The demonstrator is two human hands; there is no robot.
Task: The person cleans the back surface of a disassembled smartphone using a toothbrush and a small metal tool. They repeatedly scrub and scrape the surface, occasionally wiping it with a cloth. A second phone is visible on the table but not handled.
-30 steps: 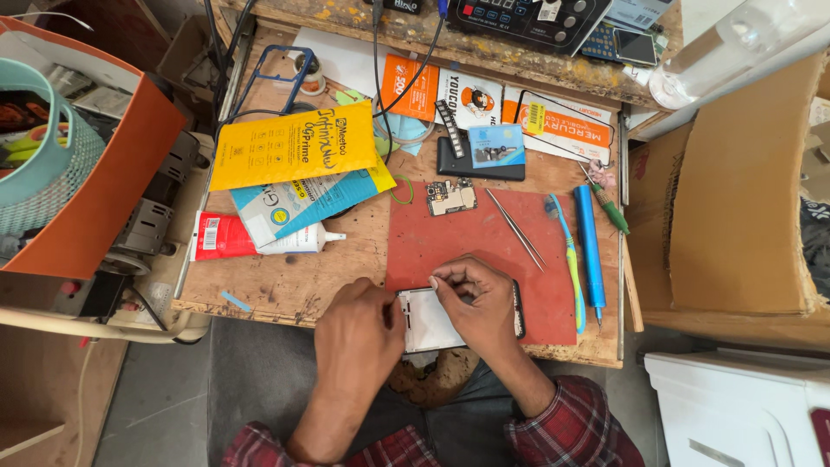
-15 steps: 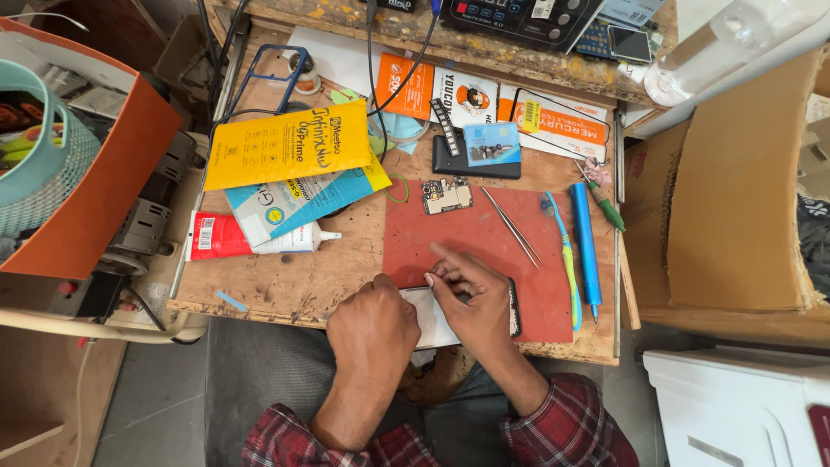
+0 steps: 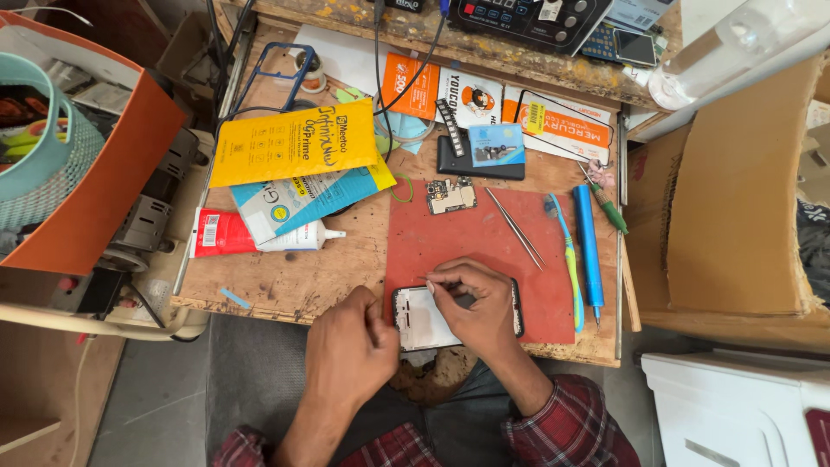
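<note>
1. Disassembled phone, lying flat with its pale inner face up at the near edge of the red mat; we judge the step in hand to be fine work on the opened phone body, picking at something small along its upper edge.
2. Right hand: it rests on the right half of the phone, thumb and forefinger pinched narrow at the top edge. Whether a small part or sliver sits in the pinch we cannot tell.
3. Left hand: loosely curled just beside the phone's left end, its fingers touching or nearly touching the frame. It appears to steady the phone rather than hold anything of its own.
4. As we read it, the next move calls for a steady brace at the left end and a small, controlled pull or press from the pinching fingers, without flexing the frame.
5. Beyond the right hand, on the mat: a small circuit board and tweezers, well apart from the phone.
6. To the right of the right hand: a toothbrush and a blue screwdriver.
7. Beyond the left hand, on the worktop: a red-and-white glue tube under printed packets.
</note>
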